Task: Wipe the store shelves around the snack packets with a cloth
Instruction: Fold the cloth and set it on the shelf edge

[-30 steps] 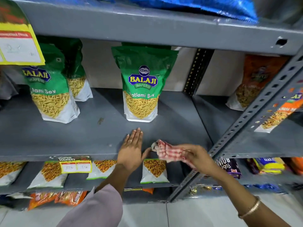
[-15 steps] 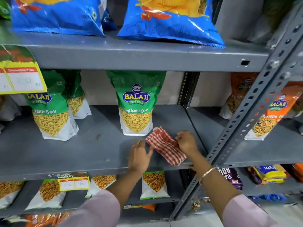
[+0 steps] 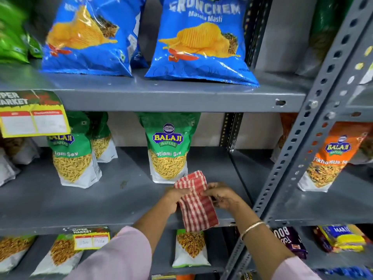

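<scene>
A red-and-white checked cloth lies on the grey middle shelf, its lower end hanging over the front edge. My left hand grips its left side and my right hand grips its right side. Directly behind the cloth stands a green Balaji sev packet. Two more green sev packets stand further left on the same shelf.
Two blue chips bags sit on the shelf above. A slotted grey upright runs diagonally at right, with an orange Balaji packet beyond it. A price tag hangs at left. Smaller packets fill the shelf below.
The view has tilted upward, bringing the blue chips bags into sight. Both hands have closed in on the cloth, which is now spread longer over the shelf's front edge.
</scene>
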`<state>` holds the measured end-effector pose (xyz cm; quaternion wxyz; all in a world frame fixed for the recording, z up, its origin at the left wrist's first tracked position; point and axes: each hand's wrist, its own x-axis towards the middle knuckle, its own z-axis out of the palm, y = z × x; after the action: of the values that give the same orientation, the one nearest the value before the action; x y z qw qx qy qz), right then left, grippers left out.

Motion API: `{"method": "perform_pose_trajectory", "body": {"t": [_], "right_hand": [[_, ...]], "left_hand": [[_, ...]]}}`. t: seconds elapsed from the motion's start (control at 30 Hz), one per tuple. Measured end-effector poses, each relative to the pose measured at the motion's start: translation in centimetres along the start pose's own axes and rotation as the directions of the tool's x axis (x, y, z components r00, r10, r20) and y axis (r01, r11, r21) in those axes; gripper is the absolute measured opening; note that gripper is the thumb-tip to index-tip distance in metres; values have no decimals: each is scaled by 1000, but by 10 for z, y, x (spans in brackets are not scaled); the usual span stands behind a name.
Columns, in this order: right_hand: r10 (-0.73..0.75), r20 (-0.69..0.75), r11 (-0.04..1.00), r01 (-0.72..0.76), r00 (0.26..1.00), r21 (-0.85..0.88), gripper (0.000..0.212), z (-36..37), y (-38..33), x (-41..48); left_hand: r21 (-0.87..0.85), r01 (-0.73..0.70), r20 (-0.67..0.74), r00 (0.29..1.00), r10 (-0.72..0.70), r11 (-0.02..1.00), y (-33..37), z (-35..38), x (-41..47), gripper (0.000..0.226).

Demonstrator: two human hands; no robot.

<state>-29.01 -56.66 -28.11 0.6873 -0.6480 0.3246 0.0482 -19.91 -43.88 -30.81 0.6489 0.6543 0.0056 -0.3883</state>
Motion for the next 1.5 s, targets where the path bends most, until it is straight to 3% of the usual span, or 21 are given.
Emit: {"method": "perform_pose_trajectory", "body": {"t": [0.13, 0.23, 0.63, 0.83, 0.93, 1.07, 1.2, 1.3, 1.4, 1.47, 1.5], "right_hand": [[-68, 64, 996, 64, 996, 59, 14, 28, -8, -16], [-139, 100, 988, 130, 985, 86, 14, 70, -14, -32], [-272, 291, 959, 285, 917, -3, 19, 343, -64, -119], [-380, 316, 903, 423, 869, -78, 26, 426, -130, -166], [-477, 343, 855, 517, 809, -33, 24, 435, -184, -191], [-583, 240, 795, 606, 776, -27, 13, 426, -265, -210], [-601, 44, 790, 601, 798, -125, 4, 411, -319, -202], [-606, -187, 781, 533, 773, -326, 21, 401, -333, -167], [-677, -324, 675, 384, 660, -630, 42, 395, -334, -128], [-721, -312, 579, 291, 618, -762, 25, 397, -328, -115], [-741, -300, 535, 258, 600, -805, 11, 398, -324, -111]], "left_hand": [[-159, 75, 257, 966, -32, 984, 19, -42, -20, 8], [-168, 71, 335, 942, -11, 983, 28, -93, -35, 9], [170, -182, 505, 860, 73, 969, 106, -359, -163, 17], [281, -315, 518, 845, 133, 906, 189, -433, -248, 14], [281, -407, 567, 801, 192, 869, 246, -437, -283, 44], [323, -550, 468, 800, 376, 770, 326, -413, -299, 11], [392, -515, 362, 848, 387, 762, 384, -383, -269, 7], [458, -443, 253, 896, 365, 771, 398, -363, -227, 7], [507, -407, 161, 911, 380, 760, 396, -350, -187, 11], [639, -373, 93, 906, 414, 673, 391, -339, -177, 4], [732, -360, 66, 882, 466, 578, 388, -335, -170, 18]]}}
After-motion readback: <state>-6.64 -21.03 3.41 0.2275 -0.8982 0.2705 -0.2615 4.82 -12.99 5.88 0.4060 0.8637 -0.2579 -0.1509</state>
